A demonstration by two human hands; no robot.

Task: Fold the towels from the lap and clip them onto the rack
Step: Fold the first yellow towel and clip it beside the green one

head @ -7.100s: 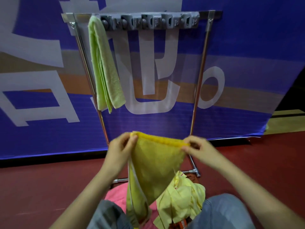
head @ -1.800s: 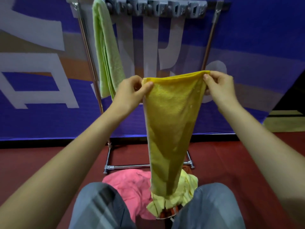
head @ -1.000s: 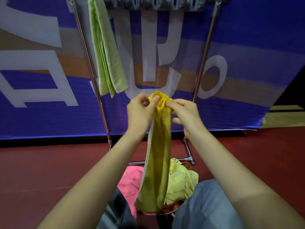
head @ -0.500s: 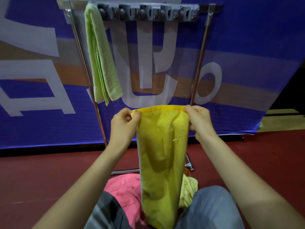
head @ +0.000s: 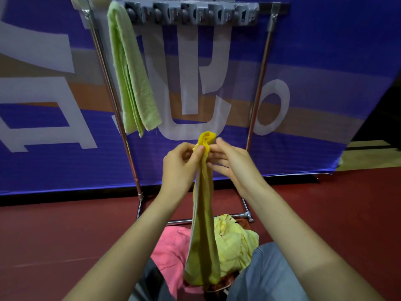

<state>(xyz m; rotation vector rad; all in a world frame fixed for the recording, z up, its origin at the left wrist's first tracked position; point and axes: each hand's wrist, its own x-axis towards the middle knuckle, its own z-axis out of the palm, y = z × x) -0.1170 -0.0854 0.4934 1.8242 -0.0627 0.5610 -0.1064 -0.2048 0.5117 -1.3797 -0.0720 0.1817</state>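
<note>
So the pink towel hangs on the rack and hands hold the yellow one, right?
No. In the head view the green towel hangs on the rack; the pink towel lies in the lap. The left hand and right hand hold the yellow towel.

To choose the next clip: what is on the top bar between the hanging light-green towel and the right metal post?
In the head view, a row of grey plastic clips, none holding cloth, between the light-green terry towel and the right metal post.

Left grip (head: 180, 165) and right grip (head: 231, 162) meet at the top of the yellow towel (head: 202, 224).
Both forearms reach forward. Left fingers curl on the bunched end. The right thumb and forefinger pinch it, the other fingers spread just below.
</note>
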